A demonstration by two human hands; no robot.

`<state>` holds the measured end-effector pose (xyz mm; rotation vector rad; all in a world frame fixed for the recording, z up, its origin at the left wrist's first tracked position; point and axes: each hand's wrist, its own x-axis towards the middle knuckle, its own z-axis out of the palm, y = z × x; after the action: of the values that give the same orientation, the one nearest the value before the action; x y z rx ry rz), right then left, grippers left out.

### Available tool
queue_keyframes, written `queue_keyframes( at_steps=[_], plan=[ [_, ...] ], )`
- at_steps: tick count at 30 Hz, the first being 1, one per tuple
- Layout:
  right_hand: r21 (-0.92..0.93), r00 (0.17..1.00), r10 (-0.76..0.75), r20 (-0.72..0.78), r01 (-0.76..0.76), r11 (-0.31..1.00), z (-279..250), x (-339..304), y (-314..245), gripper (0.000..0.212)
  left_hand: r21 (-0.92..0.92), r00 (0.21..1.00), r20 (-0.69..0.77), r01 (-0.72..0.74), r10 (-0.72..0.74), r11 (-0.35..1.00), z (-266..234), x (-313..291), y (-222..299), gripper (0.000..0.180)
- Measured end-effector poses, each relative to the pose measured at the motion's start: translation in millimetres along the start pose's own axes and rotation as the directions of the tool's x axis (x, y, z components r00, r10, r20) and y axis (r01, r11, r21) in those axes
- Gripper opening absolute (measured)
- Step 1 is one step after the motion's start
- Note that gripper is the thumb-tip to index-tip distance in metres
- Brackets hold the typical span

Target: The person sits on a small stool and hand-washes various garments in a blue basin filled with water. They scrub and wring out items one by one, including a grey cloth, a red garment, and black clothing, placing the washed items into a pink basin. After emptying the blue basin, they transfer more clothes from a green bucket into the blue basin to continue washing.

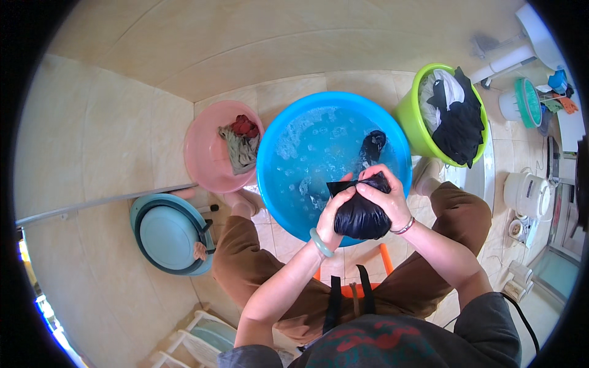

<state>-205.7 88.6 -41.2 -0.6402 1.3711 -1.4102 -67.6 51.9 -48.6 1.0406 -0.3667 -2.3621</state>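
Both my hands are closed round a bulging, shiny black cloth (362, 216), wet by its look, above the near right edge of a large blue basin (270, 202). My left hand (336, 211) grips its left side and my right hand (392, 199) its upper right, thumbs close together on top. Soapy, bubbly water (319, 144) fills the basin. Just beyond my hands another dark piece (372, 146) lies partly in the water; I cannot tell whether it joins the held cloth. The underside of the bundle is hidden.
Left of the basin stands a pink basin (199, 144) with red and grey-green cloths. At its right, a lime green bucket (414, 119) holds black and white clothes. Teal basins (169, 238) lean by the left wall. Orange stool legs (385, 259) show between my knees.
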Motion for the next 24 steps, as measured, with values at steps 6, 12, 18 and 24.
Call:
queue_keyframes(
  at_steps=[6,12,18,24],
  plan=[
    [0.355,0.962,0.208,-0.18,-0.134,0.925,-13,18,11,0.014,0.269,0.999,-0.043,0.032,-0.021,0.963,18,-9,13,0.069],
    [0.573,0.932,0.329,-0.155,-0.186,0.798,1,8,28,0.017,0.411,0.888,0.052,-0.437,0.458,0.8,26,-17,-14,0.083],
    [0.77,0.865,0.452,0.217,-0.437,0.465,4,-8,31,0.024,0.818,0.722,0.147,-0.473,0.677,0.328,26,-18,-3,0.058],
    [0.762,0.833,0.362,0.418,-0.539,0.36,8,-10,6,0.034,0.773,0.538,0.508,-0.63,0.673,-0.08,36,-30,12,0.052]
  ],
)
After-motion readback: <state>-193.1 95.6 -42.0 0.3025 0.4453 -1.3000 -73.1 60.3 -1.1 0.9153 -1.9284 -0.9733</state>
